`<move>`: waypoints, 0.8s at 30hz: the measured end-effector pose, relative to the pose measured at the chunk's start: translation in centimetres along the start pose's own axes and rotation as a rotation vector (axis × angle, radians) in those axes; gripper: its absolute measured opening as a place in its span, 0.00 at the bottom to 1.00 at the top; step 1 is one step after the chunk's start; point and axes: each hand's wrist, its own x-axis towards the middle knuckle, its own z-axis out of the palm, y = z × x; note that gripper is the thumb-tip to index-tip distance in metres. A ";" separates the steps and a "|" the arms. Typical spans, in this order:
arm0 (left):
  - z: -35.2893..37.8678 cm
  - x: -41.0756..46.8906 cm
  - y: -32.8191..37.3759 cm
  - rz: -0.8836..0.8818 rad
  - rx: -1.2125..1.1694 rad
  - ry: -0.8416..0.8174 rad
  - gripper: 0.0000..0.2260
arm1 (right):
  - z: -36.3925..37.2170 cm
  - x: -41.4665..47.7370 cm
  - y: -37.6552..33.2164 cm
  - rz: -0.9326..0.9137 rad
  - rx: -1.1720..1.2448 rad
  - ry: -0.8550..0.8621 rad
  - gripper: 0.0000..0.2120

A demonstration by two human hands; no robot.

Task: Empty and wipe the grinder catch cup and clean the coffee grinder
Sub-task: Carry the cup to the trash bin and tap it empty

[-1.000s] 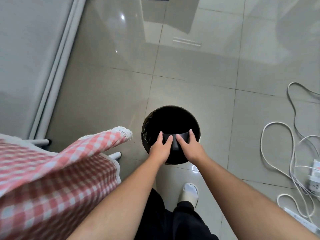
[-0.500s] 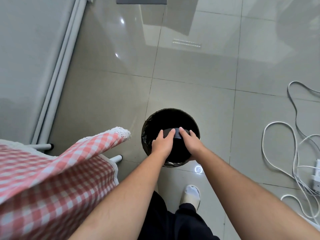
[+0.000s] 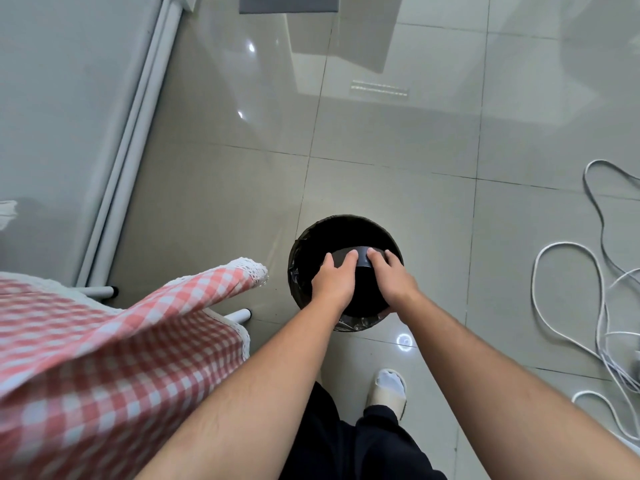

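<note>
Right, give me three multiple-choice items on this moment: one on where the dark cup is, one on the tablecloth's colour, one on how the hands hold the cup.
1. Where is the catch cup?
A. On the tablecloth
B. Over the open bin
C. On the floor by the cables

2. What colour is the tablecloth?
A. Red and white check
B. Plain blue
C. Green stripes

3. How is the cup held?
A. By the left hand only
B. By nobody
C. By both hands

Key: 1 B, the cup sits above the mouth of the black-lined bin. 2 A, the cloth at the left shows red and white squares with a lace edge. 3 C, the left hand and the right hand each have fingers on it.
</note>
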 end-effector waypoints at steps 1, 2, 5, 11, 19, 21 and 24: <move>0.1 -0.1 0.0 0.012 -0.002 0.006 0.31 | -0.1 -0.1 0.0 -0.018 0.000 0.007 0.34; 0.1 -0.2 0.0 0.022 -0.008 0.011 0.31 | -0.1 -0.1 -0.1 -0.032 0.002 0.016 0.33; 0.1 -0.1 0.0 0.083 -0.015 0.036 0.31 | -0.1 0.0 -0.1 -0.111 -0.006 0.053 0.33; 0.1 0.0 -1.0 0.029 -0.025 -0.002 0.31 | 0.2 -0.4 0.9 -0.062 0.019 0.009 0.33; -0.4 0.2 -1.8 0.012 -0.013 -0.039 0.32 | 0.3 -0.7 1.0 -0.037 0.015 -0.042 0.35; -0.9 -0.1 -2.2 0.015 -0.020 -0.085 0.33 | 0.3 -1.2 1.1 -0.055 0.032 -0.073 0.35; -2.0 -0.9 -2.8 0.039 -0.057 -0.159 0.37 | -0.2 -2.4 1.1 -0.076 0.032 -0.141 0.36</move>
